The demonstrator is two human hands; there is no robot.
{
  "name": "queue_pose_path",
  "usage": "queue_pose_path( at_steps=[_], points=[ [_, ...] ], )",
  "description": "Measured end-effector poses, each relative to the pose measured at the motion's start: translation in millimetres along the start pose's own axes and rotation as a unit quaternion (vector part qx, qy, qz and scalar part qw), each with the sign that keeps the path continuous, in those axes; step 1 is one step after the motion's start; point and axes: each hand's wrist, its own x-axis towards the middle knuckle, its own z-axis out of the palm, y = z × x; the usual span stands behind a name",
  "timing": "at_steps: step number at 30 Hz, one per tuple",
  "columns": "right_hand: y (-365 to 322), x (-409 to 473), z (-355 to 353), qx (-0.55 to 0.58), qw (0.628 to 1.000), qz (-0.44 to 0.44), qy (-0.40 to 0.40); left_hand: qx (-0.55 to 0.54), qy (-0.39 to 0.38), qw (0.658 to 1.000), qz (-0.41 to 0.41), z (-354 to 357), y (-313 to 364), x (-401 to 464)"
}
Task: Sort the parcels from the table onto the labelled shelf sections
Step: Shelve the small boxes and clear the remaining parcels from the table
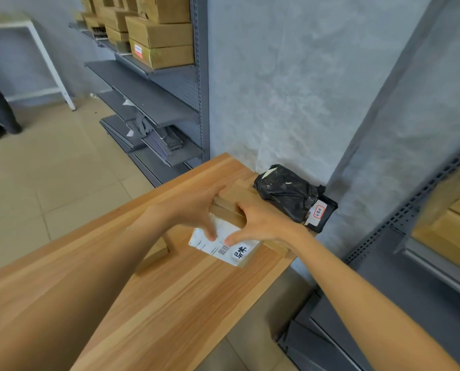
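A small cardboard parcel (230, 250) with a white shipping label and black characters is tilted above the wooden table (170, 303). My left hand (194, 210) grips its left side, thumb on the label. My right hand (261, 223) grips its right side, thumb also on the label. Beneath and behind it lie flat cardboard parcels (237, 195). A black plastic bag parcel (286, 195) rests at the table's far corner on a black packet with a red-framed label (318, 212).
A grey metal shelf unit (154, 103) stands at the back left; its upper level holds several cardboard boxes (162, 36), its lower levels are nearly bare. Another grey shelf (411, 236) rises at the right. A white frame (49, 62) stands on the tiled floor.
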Motion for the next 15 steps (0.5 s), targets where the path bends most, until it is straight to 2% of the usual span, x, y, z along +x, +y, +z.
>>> queue_pose_path(
  at_steps=[3,5,7,11,15],
  points=[
    [8,-2,-1,0.087,0.993,0.020,0.079,-0.081,0.070,0.994,0.008,-1,-4,-5],
    [14,-6,-4,0.249,0.963,0.034,0.098,-0.178,0.130,0.975,-0.020,0,-6,-7],
    [14,-7,-8,0.363,0.925,0.050,0.103,-0.295,0.161,0.940,-0.053,4,-4,-8],
    [7,-4,-9,0.462,0.880,0.038,0.103,-0.423,0.150,0.893,-0.024,21,15,-10],
    [-6,-7,-6,0.496,0.861,0.032,0.113,-0.517,0.188,0.835,-0.026,27,31,-7]
  ],
)
